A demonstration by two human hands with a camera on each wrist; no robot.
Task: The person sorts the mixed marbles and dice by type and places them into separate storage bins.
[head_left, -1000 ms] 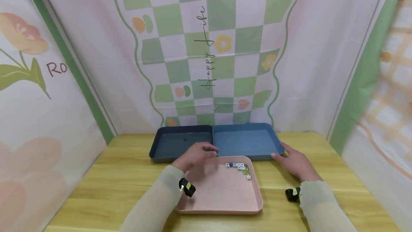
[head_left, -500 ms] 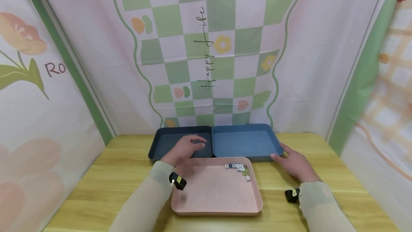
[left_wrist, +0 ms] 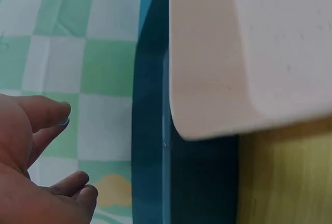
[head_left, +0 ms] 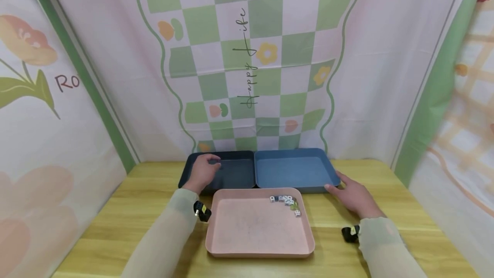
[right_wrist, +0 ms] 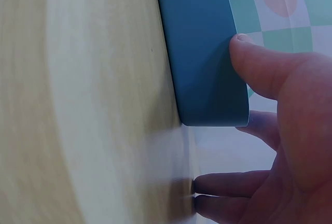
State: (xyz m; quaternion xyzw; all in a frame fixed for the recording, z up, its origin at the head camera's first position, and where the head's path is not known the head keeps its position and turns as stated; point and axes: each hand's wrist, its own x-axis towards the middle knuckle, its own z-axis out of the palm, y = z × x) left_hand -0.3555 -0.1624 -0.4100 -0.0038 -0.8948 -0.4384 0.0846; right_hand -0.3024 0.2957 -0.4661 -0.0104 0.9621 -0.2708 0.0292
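Note:
My left hand (head_left: 202,171) hangs over the left side of a dark navy tray (head_left: 241,185). In the left wrist view, its thumb and forefinger come together at a small bluish die (left_wrist: 64,122), mostly hidden by the fingertips; the other fingers (left_wrist: 78,182) stand apart below. On the right, my right hand (head_left: 353,194) grips the near right corner of a blue tray (head_left: 295,168). Its thumb (right_wrist: 259,68) lies against the tray's rim, with the fingers around the outside. A pink tray (head_left: 251,231) lies in front, with several dice (head_left: 287,200) bunched in its far right corner.
The navy and blue trays stand side by side against a checked cloth backdrop (head_left: 266,85). All three trays sit on a wood-grain table (head_left: 146,209). Printed cloth walls (head_left: 50,149) close in both sides. A black wrist camera (head_left: 202,211) is strapped to each arm.
My left hand has moved leftward from the seam between the trays, across to the navy tray's left side. The right hand keeps its place on the blue tray, and the dice lie unmoved.

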